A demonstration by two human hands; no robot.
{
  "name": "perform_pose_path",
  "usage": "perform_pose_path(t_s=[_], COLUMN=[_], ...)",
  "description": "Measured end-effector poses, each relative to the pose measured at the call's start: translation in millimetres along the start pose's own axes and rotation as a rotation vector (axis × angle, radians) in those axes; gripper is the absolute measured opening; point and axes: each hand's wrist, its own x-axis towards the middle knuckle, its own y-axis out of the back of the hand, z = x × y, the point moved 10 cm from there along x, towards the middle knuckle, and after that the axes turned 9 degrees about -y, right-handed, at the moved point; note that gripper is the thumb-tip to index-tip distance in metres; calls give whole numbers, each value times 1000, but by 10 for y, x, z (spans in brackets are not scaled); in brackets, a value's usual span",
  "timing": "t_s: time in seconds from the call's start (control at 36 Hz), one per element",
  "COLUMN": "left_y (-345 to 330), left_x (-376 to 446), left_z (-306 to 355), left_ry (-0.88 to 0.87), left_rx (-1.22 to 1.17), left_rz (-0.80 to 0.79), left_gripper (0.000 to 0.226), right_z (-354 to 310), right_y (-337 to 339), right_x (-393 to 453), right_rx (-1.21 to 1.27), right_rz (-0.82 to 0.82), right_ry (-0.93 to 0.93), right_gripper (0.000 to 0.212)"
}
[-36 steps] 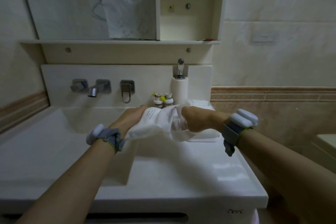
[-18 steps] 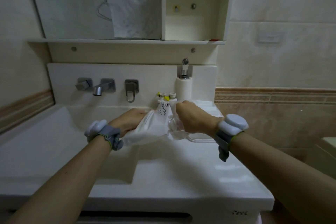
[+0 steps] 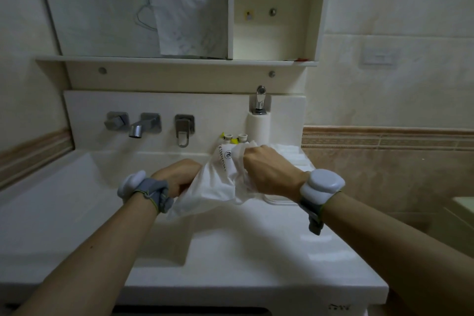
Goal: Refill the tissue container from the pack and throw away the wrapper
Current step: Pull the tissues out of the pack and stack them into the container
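A white bathroom counter [image 3: 230, 259] with a sunken sink [image 3: 89, 187] fills the lower view, under a pale tiled wall. Above it, the left hand [image 3: 177, 177] grips the lower left end of the tissue pack [image 3: 218, 182], fingers curled into the plastic. The right hand [image 3: 269, 172] clutches the pack's upper right end, knuckles up, bunching the wrapper; the pack hangs tilted between both hands, its printed end raised. Just behind the right hand lies the white tissue container [image 3: 284, 200] on the counter, mostly hidden; what it holds cannot be told. Beyond the hands stand two small bottles [image 3: 234, 137] and a white soap dispenser [image 3: 259, 120], with the tap [image 3: 139, 127] farther left. A shelf [image 3: 179, 60] and an open cabinet box [image 3: 277, 10] hang above. Compared with half a second ago, the right hand sits slightly higher and the pack's printed end is lifted more.
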Motion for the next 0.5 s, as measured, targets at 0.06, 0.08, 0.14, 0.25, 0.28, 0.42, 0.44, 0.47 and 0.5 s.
perform_pose_path(t_s=[0.06, 0.08, 0.14, 0.25, 0.28, 0.42, 0.44, 0.47, 0.5], left_y=[14, 11, 5, -52, -54, 14, 9, 6, 6], left_x=[5, 8, 18, 24, 38, 48, 57, 61, 54], left_z=[-60, -85, -119, -123, -125, -41, -21, -4, 19], left_ry=[56, 72, 92, 84, 79, 32, 6, -22, -53], left_rx=[-15, -21, -26, -24, -7, 67, 80, 82, 73], left_rz=[8, 3, 4, -12, -20, 24, 26, 28, 32], left_gripper=[15, 11, 12, 15, 16, 21, 21, 23, 26], right_z=[-12, -74, -50, -100, -97, -100, -75, -44, -16], right_y=[6, 29, 15, 19, 4, 1, 19, 5, 5], right_x=[-16, -37, -47, -58, -59, -72, -70, -68, -68], right_rx=[14, 13, 32, 34, 47, 188, 195, 215, 226], right_rz=[-15, -3, -14, -4, 1, 0, 5, 0, -8], right_ry=[13, 50, 13, 32, 35, 13, -14, -35, -58], right_gripper=[29, 30, 33, 31, 30, 12, 13, 14, 14])
